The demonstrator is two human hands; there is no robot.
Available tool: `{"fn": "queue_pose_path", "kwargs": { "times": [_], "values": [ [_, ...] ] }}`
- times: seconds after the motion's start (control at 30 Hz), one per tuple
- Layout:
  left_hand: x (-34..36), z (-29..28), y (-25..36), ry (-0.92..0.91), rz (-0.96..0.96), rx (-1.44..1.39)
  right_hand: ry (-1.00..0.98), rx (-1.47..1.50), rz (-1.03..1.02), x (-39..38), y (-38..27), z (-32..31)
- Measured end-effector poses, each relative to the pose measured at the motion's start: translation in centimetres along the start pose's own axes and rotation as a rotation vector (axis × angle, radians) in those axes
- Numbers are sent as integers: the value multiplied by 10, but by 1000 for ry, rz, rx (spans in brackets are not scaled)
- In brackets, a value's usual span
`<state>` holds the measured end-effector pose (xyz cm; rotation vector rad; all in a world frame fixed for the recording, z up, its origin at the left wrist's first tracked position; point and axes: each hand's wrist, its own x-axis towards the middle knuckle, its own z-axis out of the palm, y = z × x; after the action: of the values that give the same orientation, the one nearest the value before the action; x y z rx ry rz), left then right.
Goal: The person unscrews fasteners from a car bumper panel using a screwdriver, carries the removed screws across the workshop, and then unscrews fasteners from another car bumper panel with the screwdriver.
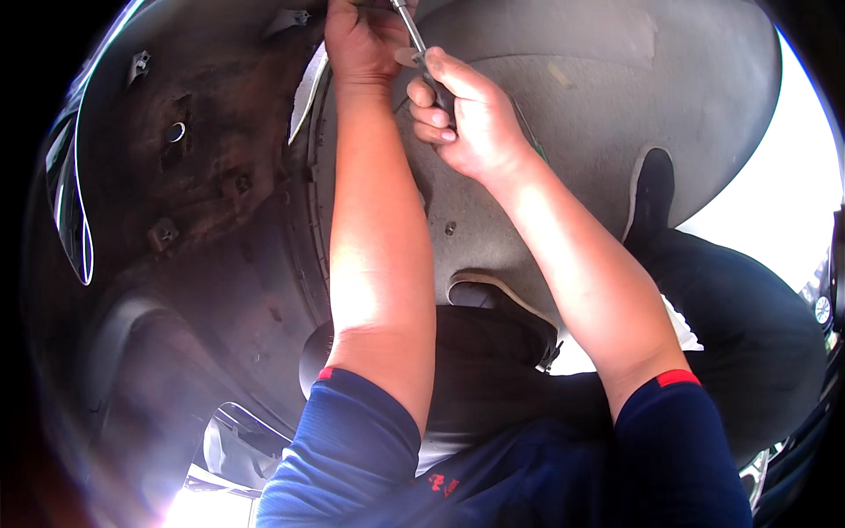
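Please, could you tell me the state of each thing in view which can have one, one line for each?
Tool: held at a slant, upper end out of view
Right hand: closed around the tool
Left hand: beside the tool, partly out of view, grip unclear
Dark panel: stained brown, light showing through a round hole
Right shoe: worn on the foot
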<state>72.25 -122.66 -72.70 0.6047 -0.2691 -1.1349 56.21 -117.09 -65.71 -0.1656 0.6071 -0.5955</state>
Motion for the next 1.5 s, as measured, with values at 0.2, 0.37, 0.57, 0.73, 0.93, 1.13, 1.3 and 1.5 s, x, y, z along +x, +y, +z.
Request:
{"fn": "queue_pose_path", "kwargs": {
  "times": [0.2,0.37,0.57,0.73,0.93,1.13,1.3,1.5],
  "values": [
    [5,-4,-3,-69,-36,-192,119,-145,-111,-3,10,13],
    [4,-9,-4,-38,-28,-245,160,-247,-158,-3,12,23],
    [5,-1,-9,-35,55,-208,274,-512,-333,0,9,21],
    [5,-5,-6,3,55,-100,360,-787,-477,1,15,24],
    [6,0,-5,49,34,-148,491,-1038,-650,-1,20,30],
    [-1,2,-12,52,98,-128,621,-1331,-979,4,19,21],
    [2,0,-5,53,93,-137,455,-653,-399,-7,7,36],
    [-2,1,-6,-5,61,-135,221,35,-164,-5,3,8]
  ]
}}
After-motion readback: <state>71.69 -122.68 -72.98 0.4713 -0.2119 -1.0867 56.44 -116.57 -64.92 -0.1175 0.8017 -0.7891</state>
